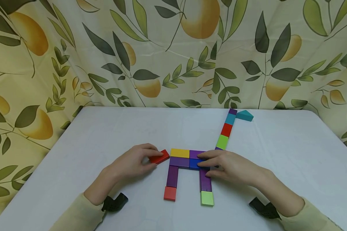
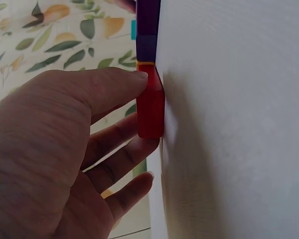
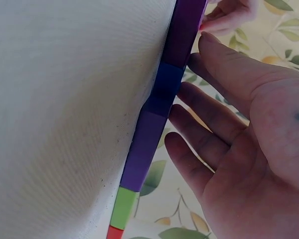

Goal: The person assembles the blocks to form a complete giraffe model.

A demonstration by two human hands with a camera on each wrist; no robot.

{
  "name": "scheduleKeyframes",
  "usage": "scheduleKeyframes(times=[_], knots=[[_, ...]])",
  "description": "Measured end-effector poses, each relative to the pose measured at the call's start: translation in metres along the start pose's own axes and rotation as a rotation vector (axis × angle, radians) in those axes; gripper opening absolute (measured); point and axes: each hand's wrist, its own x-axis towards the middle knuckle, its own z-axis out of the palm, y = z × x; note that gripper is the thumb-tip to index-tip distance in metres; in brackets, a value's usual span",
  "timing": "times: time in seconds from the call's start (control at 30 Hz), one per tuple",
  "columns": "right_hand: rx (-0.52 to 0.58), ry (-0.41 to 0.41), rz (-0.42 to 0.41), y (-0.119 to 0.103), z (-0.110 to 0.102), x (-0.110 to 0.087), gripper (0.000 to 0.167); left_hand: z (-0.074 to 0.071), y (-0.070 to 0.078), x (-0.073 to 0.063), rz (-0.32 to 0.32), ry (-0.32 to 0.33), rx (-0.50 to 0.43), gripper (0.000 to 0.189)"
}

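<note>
My left hand (image 1: 137, 160) pinches a red block (image 1: 162, 157) between thumb and fingers, its tip at the left end of a flat figure of coloured blocks. In the left wrist view the red block (image 2: 151, 112) lies on the white surface, close against the figure. Extended fingers of my right hand (image 1: 234, 166) rest on the figure's right part, over a blue block (image 1: 194, 164) and purple blocks (image 1: 205, 184). A yellow block (image 1: 180, 153) tops the left part. Below hang two legs, ending in a red block (image 1: 170, 193) and a light green block (image 1: 207, 198).
From the figure's right side a slanting column rises, with a green block (image 1: 222, 142), a red block (image 1: 226, 130) and a teal block (image 1: 230, 118). A teal triangular block (image 1: 244, 115) touches its top. The white table (image 1: 118, 128) meets a leaf-and-fruit patterned cloth (image 1: 162, 64) behind.
</note>
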Motion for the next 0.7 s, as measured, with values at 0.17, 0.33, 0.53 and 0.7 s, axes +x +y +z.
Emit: scheduleKeyframes(times=[0.17, 0.33, 0.53, 0.7], knots=[[-0.004, 0.001, -0.003, -0.0001, -0.0003, -0.0001, 0.033, -0.0002, 0.0003, 0.0001, 0.017, 0.000, -0.007, 0.036], [-0.007, 0.001, -0.001, -0.0004, -0.0005, -0.0004, 0.033, 0.0005, 0.0006, 0.0004, 0.016, -0.002, -0.008, 0.037], [-0.003, 0.001, -0.002, -0.0003, -0.0004, -0.0007, 0.033, 0.0011, 0.0020, 0.0009, 0.005, -0.010, -0.010, 0.037], [-0.003, 0.006, -0.007, -0.0003, -0.0005, -0.0010, 0.033, 0.0005, 0.0030, 0.0010, 0.001, -0.015, -0.014, 0.037]])
